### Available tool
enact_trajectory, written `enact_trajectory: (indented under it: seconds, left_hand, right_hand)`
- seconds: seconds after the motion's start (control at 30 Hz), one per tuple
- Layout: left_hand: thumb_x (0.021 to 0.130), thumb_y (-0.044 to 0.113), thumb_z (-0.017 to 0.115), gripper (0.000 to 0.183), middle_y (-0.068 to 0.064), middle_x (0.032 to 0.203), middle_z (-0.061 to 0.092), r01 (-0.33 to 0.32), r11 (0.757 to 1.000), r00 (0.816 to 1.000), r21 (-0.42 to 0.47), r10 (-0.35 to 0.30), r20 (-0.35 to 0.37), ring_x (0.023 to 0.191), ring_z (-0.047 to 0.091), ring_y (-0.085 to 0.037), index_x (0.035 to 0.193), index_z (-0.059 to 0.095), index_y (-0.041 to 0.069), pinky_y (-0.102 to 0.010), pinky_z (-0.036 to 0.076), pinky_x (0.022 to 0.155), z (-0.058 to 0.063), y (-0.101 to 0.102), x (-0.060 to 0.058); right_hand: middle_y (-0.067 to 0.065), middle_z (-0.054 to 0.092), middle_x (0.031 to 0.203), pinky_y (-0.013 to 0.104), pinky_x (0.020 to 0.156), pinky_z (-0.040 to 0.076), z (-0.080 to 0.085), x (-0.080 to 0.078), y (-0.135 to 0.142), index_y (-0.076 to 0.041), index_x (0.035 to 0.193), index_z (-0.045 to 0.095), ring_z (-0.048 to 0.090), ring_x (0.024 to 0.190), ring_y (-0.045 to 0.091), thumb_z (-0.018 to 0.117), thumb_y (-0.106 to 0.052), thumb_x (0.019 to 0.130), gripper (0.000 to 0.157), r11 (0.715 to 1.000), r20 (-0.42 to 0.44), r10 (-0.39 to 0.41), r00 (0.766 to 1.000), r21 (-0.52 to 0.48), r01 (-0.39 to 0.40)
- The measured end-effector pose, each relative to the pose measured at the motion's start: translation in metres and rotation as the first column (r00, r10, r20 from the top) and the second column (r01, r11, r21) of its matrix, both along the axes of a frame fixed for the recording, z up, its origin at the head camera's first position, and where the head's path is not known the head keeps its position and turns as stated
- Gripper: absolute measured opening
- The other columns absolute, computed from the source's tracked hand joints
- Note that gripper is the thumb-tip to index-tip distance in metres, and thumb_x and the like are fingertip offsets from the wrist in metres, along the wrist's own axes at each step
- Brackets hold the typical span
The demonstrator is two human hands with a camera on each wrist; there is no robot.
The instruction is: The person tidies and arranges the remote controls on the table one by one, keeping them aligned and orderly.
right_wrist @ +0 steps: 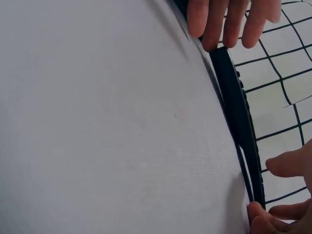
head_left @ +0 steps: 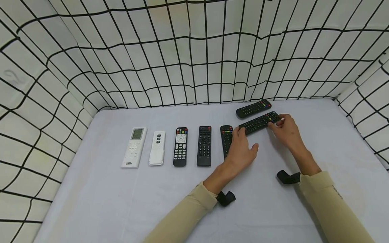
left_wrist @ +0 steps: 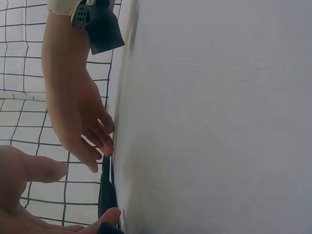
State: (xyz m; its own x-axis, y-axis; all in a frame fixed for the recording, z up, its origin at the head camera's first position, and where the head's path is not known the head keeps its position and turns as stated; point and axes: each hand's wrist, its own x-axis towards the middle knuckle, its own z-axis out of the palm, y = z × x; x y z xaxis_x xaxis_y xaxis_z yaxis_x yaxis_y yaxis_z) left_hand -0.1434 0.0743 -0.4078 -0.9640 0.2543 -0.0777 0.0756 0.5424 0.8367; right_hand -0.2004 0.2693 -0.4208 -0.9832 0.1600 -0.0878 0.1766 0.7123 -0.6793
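Observation:
A black remote control (head_left: pixel 259 123) with rows of small buttons lies slanted at the right of the row. My right hand (head_left: pixel 287 131) pinches its right end, thumb on the near side and fingers curled at the far side. At the other end, the fingertips of my left hand (head_left: pixel 238 153) touch the remote, its thumb spread away. Beneath that hand lies another black remote (head_left: pixel 226 133), its lower part hidden. Just behind the slanted one is a third black remote (head_left: pixel 253 108). The right wrist view shows the slanted remote (right_wrist: pixel 231 97) edge-on between both hands.
To the left stand a white remote with a screen (head_left: pixel 133 148), a smaller white remote (head_left: pixel 157 148), a black remote with white buttons (head_left: pixel 180 146) and a plain black remote (head_left: pixel 204 146). A black grid net (head_left: pixel 206 60) borders the white table (head_left: pixel 100 202). Black cameras (head_left: pixel 226 199) sit on both wrists.

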Motion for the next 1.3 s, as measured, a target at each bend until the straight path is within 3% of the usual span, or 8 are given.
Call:
enact_trajectory:
  seconds: [0.23, 0.47, 0.57, 0.67, 0.77, 1.0, 1.13, 1.3]
  left_hand:
    - [0.101, 0.019, 0.065, 0.072, -0.027, 0.169, 0.018, -0.041, 0.999, 0.999, 0.008, 0.041, 0.019, 0.158, 0.028, -0.036, 0.158, 0.029, -0.007, -0.043, 0.035, 0.126, -0.001, 0.004, -0.005]
    - [0.101, 0.019, 0.066, 0.073, -0.026, 0.171, 0.015, -0.072, 0.996, 0.996, 0.06, 0.068, 0.065, 0.157, 0.03, -0.037, 0.158, 0.029, -0.006, -0.044, 0.036, 0.125, 0.0, 0.004, -0.008]
    - [0.1, 0.018, 0.066, 0.071, -0.024, 0.17, 0.02, -0.091, 0.99, 0.993, 0.105, 0.083, 0.081, 0.149, 0.044, -0.037, 0.158, 0.031, -0.005, -0.043, 0.044, 0.12, 0.001, 0.003, -0.009]
    - [0.098, 0.014, 0.068, 0.069, -0.022, 0.165, 0.033, -0.124, 0.976, 0.99, 0.178, 0.11, 0.089, 0.131, 0.061, -0.033, 0.156, 0.036, -0.004, -0.034, 0.053, 0.108, 0.001, 0.004, -0.009]
    - [0.095, 0.01, 0.07, 0.069, -0.022, 0.159, 0.043, -0.147, 0.953, 0.988, 0.266, 0.129, 0.085, 0.116, 0.068, -0.031, 0.156, 0.039, -0.003, -0.027, 0.056, 0.097, 0.002, 0.007, -0.007]
    - [0.092, -0.002, 0.067, 0.072, -0.022, 0.159, 0.041, -0.187, 0.895, 0.982, 0.406, 0.182, 0.052, 0.126, 0.064, -0.034, 0.157, 0.037, -0.003, -0.027, 0.058, 0.1, 0.002, 0.013, -0.002]
    - [0.092, -0.005, 0.064, 0.071, -0.023, 0.156, 0.043, -0.197, 0.886, 0.978, 0.42, 0.205, 0.028, 0.132, 0.056, -0.03, 0.157, 0.037, -0.004, -0.031, 0.055, 0.105, 0.0, 0.014, -0.001]
    - [0.089, -0.008, 0.066, 0.068, -0.02, 0.148, 0.049, -0.229, 0.865, 0.97, 0.446, 0.244, 0.024, 0.124, 0.056, -0.026, 0.153, 0.046, -0.002, -0.024, 0.056, 0.097, -0.005, 0.013, -0.003]
  right_hand:
    - [0.033, 0.056, 0.124, 0.035, 0.075, 0.047, -0.001, -0.008, 0.007, 0.017, 0.154, 0.029, 0.057, 0.103, 0.038, 0.054, -0.033, 0.107, 0.073, 1.0, 0.026, -0.005, 1.0, 0.029, 0.004]
    - [0.036, 0.054, 0.129, 0.049, 0.088, 0.051, 0.002, -0.014, 0.008, 0.019, 0.152, 0.03, 0.054, 0.108, 0.041, 0.05, -0.036, 0.108, 0.074, 0.999, 0.085, -0.017, 0.996, 0.05, 0.013]
    - [0.036, 0.053, 0.133, 0.047, 0.088, 0.051, 0.004, -0.016, 0.009, 0.018, 0.153, 0.03, 0.054, 0.11, 0.041, 0.049, -0.038, 0.108, 0.074, 0.999, 0.117, -0.023, 0.993, 0.047, 0.017]
    - [0.035, 0.053, 0.134, 0.041, 0.084, 0.05, 0.004, -0.016, 0.012, 0.015, 0.154, 0.03, 0.055, 0.109, 0.038, 0.049, -0.038, 0.108, 0.073, 0.999, 0.13, -0.029, 0.991, 0.028, 0.026]
    - [0.031, 0.057, 0.131, 0.031, 0.076, 0.049, 0.003, -0.014, 0.016, 0.012, 0.156, 0.03, 0.06, 0.098, 0.027, 0.049, -0.039, 0.108, 0.072, 0.999, 0.127, -0.043, 0.991, -0.006, 0.044]
    - [0.021, 0.06, 0.12, 0.016, 0.063, 0.05, 0.001, -0.009, 0.026, 0.008, 0.156, 0.032, 0.059, 0.066, -0.003, 0.05, -0.039, 0.107, 0.069, 0.98, 0.101, -0.075, 0.992, -0.176, 0.092]
    - [0.011, 0.055, 0.114, 0.014, 0.067, 0.057, -0.001, -0.008, 0.026, 0.005, 0.156, 0.028, 0.066, 0.063, -0.007, 0.054, -0.033, 0.107, 0.068, 0.938, 0.074, -0.102, 0.992, -0.324, 0.121]
    - [0.005, 0.054, 0.111, 0.008, 0.07, 0.052, -0.001, -0.006, 0.026, 0.005, 0.157, 0.027, 0.067, 0.066, -0.011, 0.056, -0.031, 0.106, 0.068, 0.922, 0.052, -0.118, 0.992, -0.365, 0.129]
